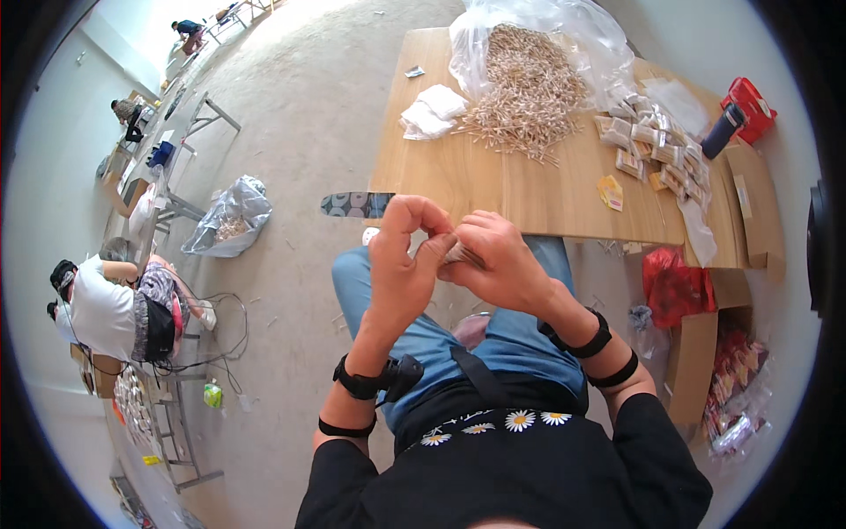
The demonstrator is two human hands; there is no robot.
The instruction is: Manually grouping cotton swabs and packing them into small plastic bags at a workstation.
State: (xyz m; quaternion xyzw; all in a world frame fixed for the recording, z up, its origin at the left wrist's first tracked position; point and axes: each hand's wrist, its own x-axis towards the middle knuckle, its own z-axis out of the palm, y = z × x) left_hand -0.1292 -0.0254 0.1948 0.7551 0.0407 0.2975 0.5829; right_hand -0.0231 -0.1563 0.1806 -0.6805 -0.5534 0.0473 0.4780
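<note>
Both hands meet above my lap, just off the near edge of the wooden table. My left hand is closed in a pinch, thumb against forefinger. Right beside it, my right hand has its fingers curled in, their tips touching the left thumb. A small pale thing shows between the hands, too hidden by the fingers to name. Beyond them on the table lies a heap of thin sticks that look like cotton swabs, partly on a clear plastic sheet.
Right on the table are small filled packets, a yellow card, a dark bottle and a red box. White bags lie left. Cardboard boxes stand at right. A lined bin and other people are left.
</note>
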